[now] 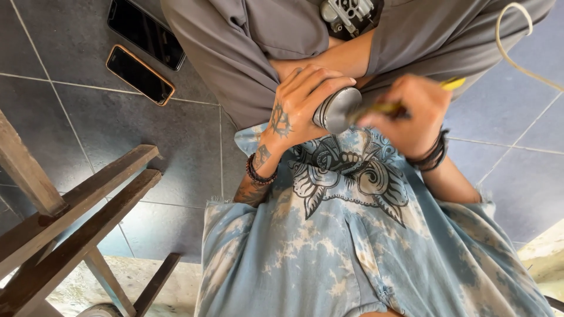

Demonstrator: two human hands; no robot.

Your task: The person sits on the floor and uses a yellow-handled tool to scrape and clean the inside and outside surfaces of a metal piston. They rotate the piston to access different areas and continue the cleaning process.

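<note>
Both hands mid-frame: left hand (pixel 302 103) wraps half-hidden metal cylinder (pixel 336 109); blurred right hand (pixel 408 111) pinches yellow tool (pixel 452 84), tip unclear.

Metal cylinder (pixel 336 108): short, silver-grey, polished; flat round end face turned toward the camera and slightly to the right. Body mostly hidden inside the fingers wrapped around it; only the end face and a narrow band of the side wall show. Held in the air above grey trousered legs, over a blue tie-dye shirt.

Yellow-handled tool (pixel 405 101): slim, blurred, lying roughly level. Yellow end sticks out upper right; its dark front end reaches the cylinder's end face. Tip type cannot be told.
</note>
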